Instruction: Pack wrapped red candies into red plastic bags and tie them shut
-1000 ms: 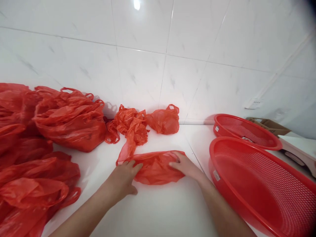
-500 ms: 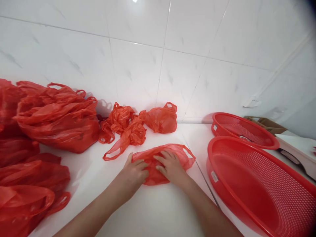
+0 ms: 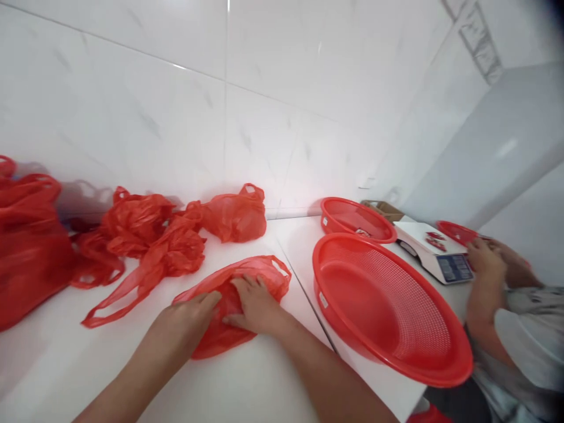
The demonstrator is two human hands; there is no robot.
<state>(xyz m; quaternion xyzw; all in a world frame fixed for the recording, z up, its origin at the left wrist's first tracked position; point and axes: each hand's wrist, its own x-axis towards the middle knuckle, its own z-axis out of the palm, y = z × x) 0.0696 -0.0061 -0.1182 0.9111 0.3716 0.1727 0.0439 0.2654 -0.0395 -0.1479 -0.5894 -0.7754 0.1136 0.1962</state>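
Observation:
A red plastic bag (image 3: pixel 268 271) with loop handles lies on the white table in front of me. My left hand (image 3: pixel 187 323) is closed at the bag's left edge, its fingers folded over the thin plastic. On the middle of the bag rests my right hand (image 3: pixel 255 306), palm down with fingers spread. Both hands touch the same bag. Behind it sit a crumpled red bag (image 3: pixel 178 244) with a long handle stretched left and a bulging red bag (image 3: pixel 235 214).
At the right stand a large red plastic basket (image 3: pixel 352 294) and a smaller red basket (image 3: pixel 352 214). Beyond them is a white weighing scale (image 3: pixel 423 247) with small red packets on it. A co-worker's hands (image 3: pixel 487 255) are beside the scale. More red bags (image 3: pixel 26 258) lie left.
My view has swung to the right, bringing the scale and a co-worker into sight. My left hand's fingers have drawn together at the bag; my right hand stays on it.

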